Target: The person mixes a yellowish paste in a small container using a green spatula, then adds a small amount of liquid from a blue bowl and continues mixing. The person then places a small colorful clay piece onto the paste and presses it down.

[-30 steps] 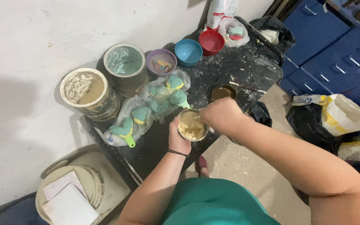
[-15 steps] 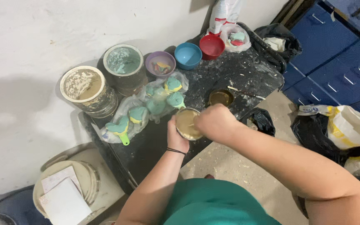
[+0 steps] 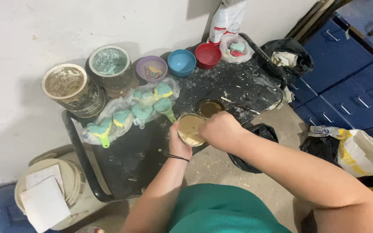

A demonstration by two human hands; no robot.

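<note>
- the left hand wraps around a small round container of thick tan paste, holding it just above the front edge of the black, paint-flecked table.
- the right hand is closed in a fist over the container's rim, apparently around a stirring tool; the tool itself is hidden, so i cannot tell what it grips.
- judged from this, stirring goes best with the container kept level and steadied over the table, so any drip lands there and not on the floor.
- a second small dish of brown liquid sits just beyond the right hand, close enough to be knocked.
- clear plastic bags of teal and yellow moulded pieces lie just left of the container.
- further back stand two crusted paint tins, a purple bowl, a blue bowl and a red bowl, well apart from the hands.
</note>
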